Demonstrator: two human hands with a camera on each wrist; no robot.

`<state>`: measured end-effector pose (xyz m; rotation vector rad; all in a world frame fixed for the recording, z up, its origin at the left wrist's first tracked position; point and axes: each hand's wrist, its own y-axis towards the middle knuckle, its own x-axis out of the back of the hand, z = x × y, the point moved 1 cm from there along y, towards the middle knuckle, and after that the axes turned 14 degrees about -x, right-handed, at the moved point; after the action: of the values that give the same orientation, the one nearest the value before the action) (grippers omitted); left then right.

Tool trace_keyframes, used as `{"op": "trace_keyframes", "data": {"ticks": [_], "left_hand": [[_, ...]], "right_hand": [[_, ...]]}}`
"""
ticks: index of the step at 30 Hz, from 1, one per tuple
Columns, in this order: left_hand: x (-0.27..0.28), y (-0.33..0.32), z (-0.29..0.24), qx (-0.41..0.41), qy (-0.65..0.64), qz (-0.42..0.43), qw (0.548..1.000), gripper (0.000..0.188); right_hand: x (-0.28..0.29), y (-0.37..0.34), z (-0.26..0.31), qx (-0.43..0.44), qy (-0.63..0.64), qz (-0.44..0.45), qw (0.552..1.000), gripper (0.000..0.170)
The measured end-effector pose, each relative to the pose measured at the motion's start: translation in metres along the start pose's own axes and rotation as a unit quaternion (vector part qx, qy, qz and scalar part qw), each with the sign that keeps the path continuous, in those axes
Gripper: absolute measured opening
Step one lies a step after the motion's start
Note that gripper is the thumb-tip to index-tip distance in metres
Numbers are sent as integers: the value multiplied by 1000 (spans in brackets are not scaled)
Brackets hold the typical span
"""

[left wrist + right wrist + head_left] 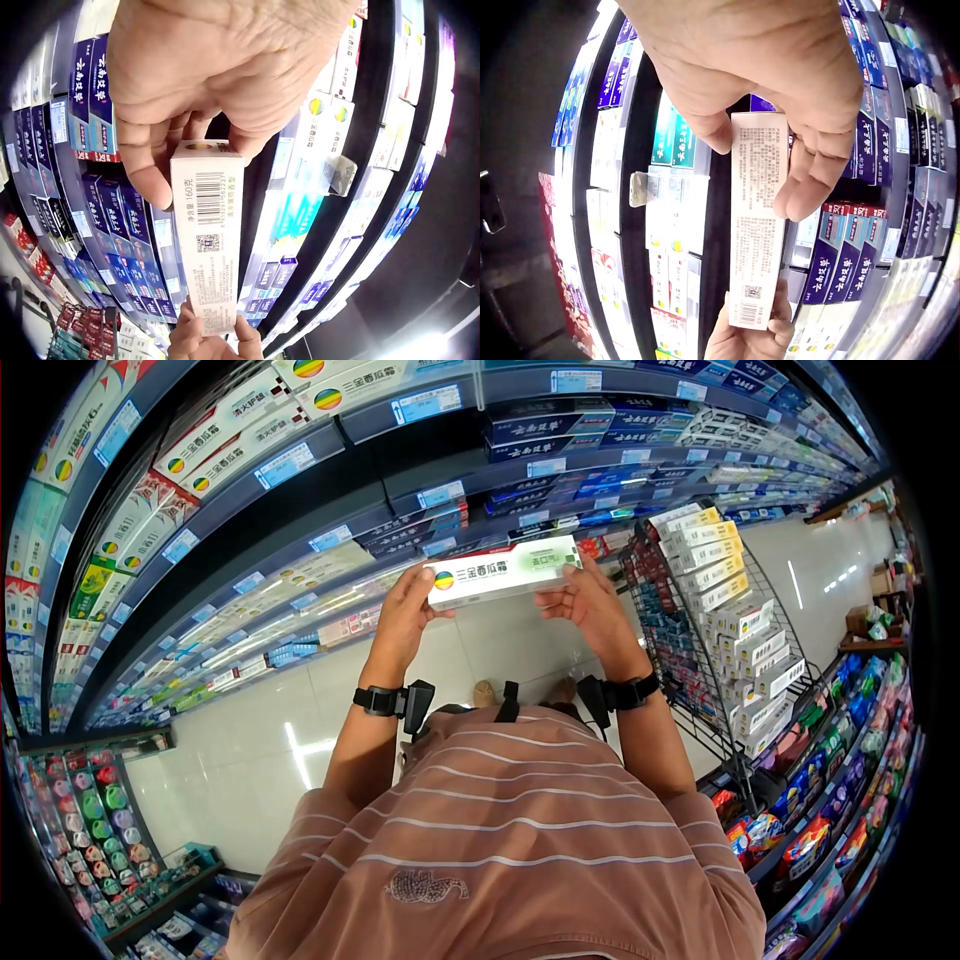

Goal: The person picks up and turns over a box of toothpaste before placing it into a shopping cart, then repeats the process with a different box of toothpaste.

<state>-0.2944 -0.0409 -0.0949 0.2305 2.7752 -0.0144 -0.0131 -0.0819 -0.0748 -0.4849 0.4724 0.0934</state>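
- Through the head camera I see one long white carton (500, 575) held up lengthwise in front of the striped shirt (520, 810), well above the pale floor (215, 775) and near the shelves (360, 428) on the far side.
- The left hand (405, 605) is clamped on the carton's left end; its wrist view shows thumb and fingers pinching from opposite sides.
- The right hand (595, 608) is clamped likewise on the right end, so I read the hold as balanced, with the middle free.
- I expect it to be light and stiff-walled, thin card around something inside that I cannot see.
- The printed faces look smooth, so I would count on some slipperiness and keep the pads flat against them.
- I would take hold near the ends, across opposite sides, where the folded card should resist pressure best; squeezing mid-length could dent it.
- One hand could probably carry it alone, gripped around the middle, lightly.
- To the right stand stacked boxes (762, 660), well apart from the carton.
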Motion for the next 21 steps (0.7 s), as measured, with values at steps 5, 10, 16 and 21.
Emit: {"op": "trace_keyframes", "data": {"ticks": [5, 10, 16, 21], "left_hand": [[10, -5, 2, -5, -1, -1, 1000, 38], [20, -6, 10, 6, 27, -4, 1000, 41], [6, 0, 2, 7, 8, 16, 1000, 39], [2, 11, 12, 17, 19, 37, 999, 39]], "right_hand": [[-3, 6, -9, -15, 20, 12, 1000, 51], [5, 5, -24, -23, 13, -6, 1000, 55], [-4, 0, -17, -12, 43, -19, 999, 59], [7, -4, -14, -25, 42, -42, 998, 59]]}}
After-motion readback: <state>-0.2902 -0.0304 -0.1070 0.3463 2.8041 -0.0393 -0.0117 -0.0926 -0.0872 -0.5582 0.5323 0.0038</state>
